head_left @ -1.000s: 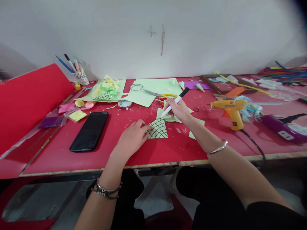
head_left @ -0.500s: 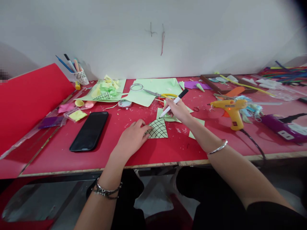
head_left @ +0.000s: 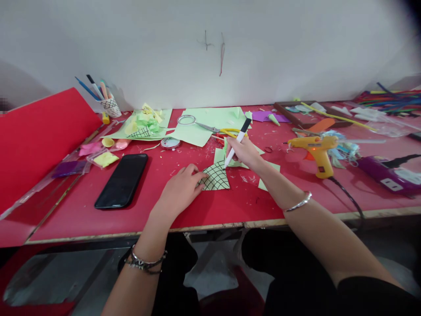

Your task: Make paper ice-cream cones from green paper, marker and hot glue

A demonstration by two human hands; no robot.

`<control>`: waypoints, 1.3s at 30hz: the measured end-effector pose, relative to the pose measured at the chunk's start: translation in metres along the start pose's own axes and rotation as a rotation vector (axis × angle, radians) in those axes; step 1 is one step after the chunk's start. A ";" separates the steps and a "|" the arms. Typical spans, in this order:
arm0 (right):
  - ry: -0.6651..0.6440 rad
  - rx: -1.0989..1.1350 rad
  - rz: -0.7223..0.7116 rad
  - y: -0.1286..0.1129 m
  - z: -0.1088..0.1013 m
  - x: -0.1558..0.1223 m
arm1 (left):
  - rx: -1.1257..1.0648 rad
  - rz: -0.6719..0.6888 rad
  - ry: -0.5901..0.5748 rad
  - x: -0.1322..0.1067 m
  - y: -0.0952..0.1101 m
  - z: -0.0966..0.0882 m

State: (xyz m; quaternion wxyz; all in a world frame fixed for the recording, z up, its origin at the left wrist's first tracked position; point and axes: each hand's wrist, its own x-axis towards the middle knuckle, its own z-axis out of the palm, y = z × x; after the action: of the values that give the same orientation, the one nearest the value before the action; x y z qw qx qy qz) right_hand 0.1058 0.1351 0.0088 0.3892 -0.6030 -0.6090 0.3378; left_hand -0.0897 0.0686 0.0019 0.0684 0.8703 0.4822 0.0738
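Note:
A small light-green paper piece [head_left: 215,176], covered in a black crisscross grid, lies on the red tabletop. My left hand [head_left: 185,188] holds its left edge down, thumb on the paper and fingers curled beside it. A white marker with a black cap end [head_left: 234,148] is gripped in my right hand [head_left: 246,152]. Its tip meets the paper near the upper right edge. Plain green paper scraps [head_left: 269,174] lie under and beside my right hand.
A black phone [head_left: 122,181] lies left of my left hand. To the right stand a yellow glue gun [head_left: 314,149] with a cord and a purple device [head_left: 388,175]. Behind are scissors [head_left: 210,127], green sheets [head_left: 194,137], and a pen cup [head_left: 111,106]. A red board [head_left: 46,136] leans at left.
The marker tip has moved right and slightly down along the paper, and the marker stands more upright. My left hand stays in place on the paper.

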 end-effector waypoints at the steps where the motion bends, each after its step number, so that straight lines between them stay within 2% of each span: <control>1: -0.007 -0.001 0.004 0.000 0.000 0.000 | 0.000 0.000 0.001 0.000 0.000 0.000; 8: -0.013 0.162 -0.008 -0.004 0.000 -0.003 | -0.034 0.012 0.006 0.000 -0.001 -0.002; 14: 0.057 0.242 -0.185 -0.010 -0.004 -0.004 | -0.087 -0.004 0.024 0.000 -0.002 0.000; 16: 0.093 0.146 -0.297 -0.014 -0.011 -0.010 | -0.073 -0.045 0.068 0.000 -0.002 0.003; 18: 0.110 -0.047 -0.451 -0.019 -0.021 -0.021 | -0.051 -0.087 0.108 0.000 -0.002 0.005; 20: 0.104 -0.267 -0.577 -0.022 -0.032 -0.035 | -0.045 -0.114 0.100 0.000 -0.002 0.005; 21: 0.088 -0.350 -0.596 -0.022 -0.038 -0.043 | -0.053 -0.122 0.083 0.000 -0.001 0.004; 26: 0.007 -0.686 -0.409 -0.002 -0.057 -0.067 | -0.145 -0.140 0.043 0.001 -0.002 0.000; 29: 0.043 -0.866 -0.294 0.017 -0.057 -0.067 | -0.169 -0.141 0.028 0.002 -0.001 -0.002; 31: 0.013 -0.934 -0.278 0.027 -0.055 -0.063 | -0.174 -0.150 0.014 0.002 0.003 -0.003; 34: -0.039 -0.980 -0.296 0.030 -0.053 -0.061 | -0.177 -0.178 -0.001 0.002 0.011 -0.006; 39: 0.030 -0.844 -0.295 0.008 -0.049 -0.072 | -0.149 -0.193 -0.043 0.005 0.014 -0.011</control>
State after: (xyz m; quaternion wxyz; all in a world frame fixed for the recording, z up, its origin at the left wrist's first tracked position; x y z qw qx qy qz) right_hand 0.1502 0.0607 0.0199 0.1618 -0.6203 -0.7675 -0.0083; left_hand -0.0775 0.0658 0.0152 0.1501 0.8138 0.5551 0.0838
